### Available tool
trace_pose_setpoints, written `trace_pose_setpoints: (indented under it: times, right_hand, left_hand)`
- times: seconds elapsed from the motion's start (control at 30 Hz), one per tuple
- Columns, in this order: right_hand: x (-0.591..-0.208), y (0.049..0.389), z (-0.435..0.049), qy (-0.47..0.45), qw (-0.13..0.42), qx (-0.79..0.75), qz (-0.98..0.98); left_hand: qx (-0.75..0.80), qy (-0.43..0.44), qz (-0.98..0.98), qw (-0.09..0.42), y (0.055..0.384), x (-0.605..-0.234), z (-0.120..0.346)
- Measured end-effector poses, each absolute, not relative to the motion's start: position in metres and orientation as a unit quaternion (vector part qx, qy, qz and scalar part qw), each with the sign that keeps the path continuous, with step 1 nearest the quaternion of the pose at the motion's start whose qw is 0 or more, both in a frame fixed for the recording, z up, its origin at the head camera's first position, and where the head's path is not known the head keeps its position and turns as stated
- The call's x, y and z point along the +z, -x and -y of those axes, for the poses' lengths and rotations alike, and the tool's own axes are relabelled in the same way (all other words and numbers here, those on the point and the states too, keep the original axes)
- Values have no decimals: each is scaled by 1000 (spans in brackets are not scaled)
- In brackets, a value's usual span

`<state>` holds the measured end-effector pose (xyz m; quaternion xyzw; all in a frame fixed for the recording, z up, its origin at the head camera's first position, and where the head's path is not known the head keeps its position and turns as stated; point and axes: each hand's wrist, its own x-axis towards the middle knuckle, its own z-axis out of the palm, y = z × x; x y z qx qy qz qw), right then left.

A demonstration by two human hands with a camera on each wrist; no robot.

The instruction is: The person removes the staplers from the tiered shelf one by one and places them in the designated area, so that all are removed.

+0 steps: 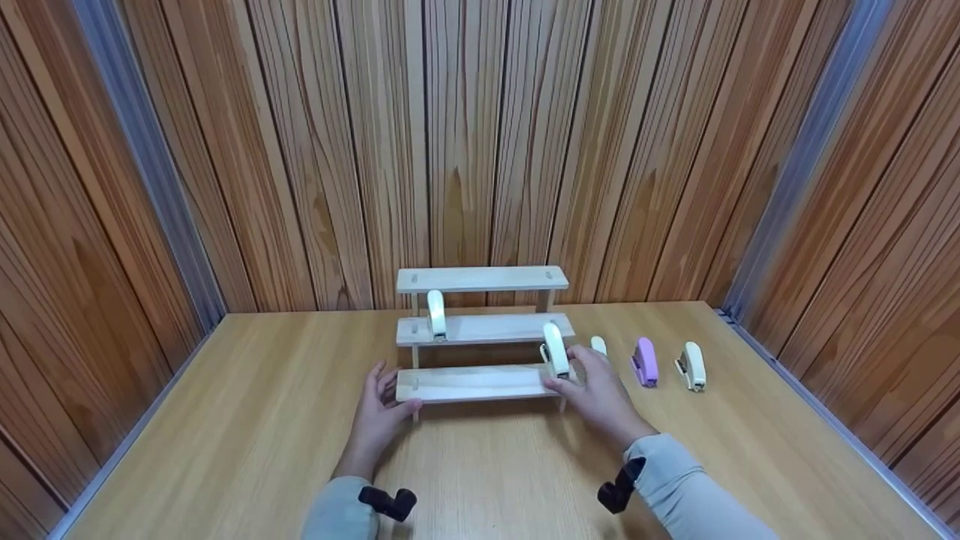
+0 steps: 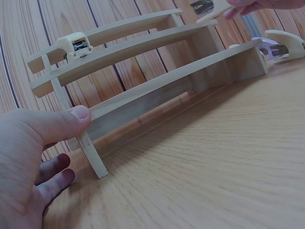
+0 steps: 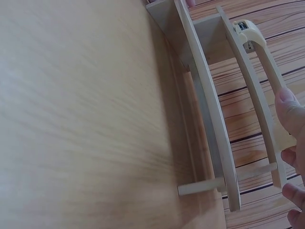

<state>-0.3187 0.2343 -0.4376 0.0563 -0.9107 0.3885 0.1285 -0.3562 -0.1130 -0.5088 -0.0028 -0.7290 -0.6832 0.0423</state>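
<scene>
A three-tier wooden display stand (image 1: pixel 469 384) stands on the table. My left hand (image 1: pixel 375 420) holds its left end at the lowest tier. In the left wrist view the thumb (image 2: pixel 78 114) presses the board's front corner, with the other fingers around the side near the leg. My right hand (image 1: pixel 604 397) grips a cream stapler (image 1: pixel 555 351) upright over the right end of the stand, in front of the middle tier. Another cream stapler (image 1: pixel 436 315) stands at the left end of the middle tier.
On the table to the right of the stand are a pale stapler (image 1: pixel 598 345), partly hidden by my right hand, a purple stapler (image 1: pixel 645 362) and a cream stapler (image 1: pixel 692 366). Wood-panelled walls (image 1: pixel 465 150) enclose the table (image 1: pixel 262 450) at the back and sides.
</scene>
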Motion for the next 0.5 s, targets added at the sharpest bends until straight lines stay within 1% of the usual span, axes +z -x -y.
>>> trace_pose_setpoints:
  times: [0.1,0.3,0.5]
  right_hand:
    - [-439,316,-241,-55,124,387,912]
    - [-441,311,-256,-49,134,369,918]
    - [-442,303,-271,-39,120,380,917]
  left_hand:
    - [-687,2,726,37,356,-509,113]
    - [-687,8,725,38,355,-510,114]
    - [-685,4,728,36,355,-509,112]
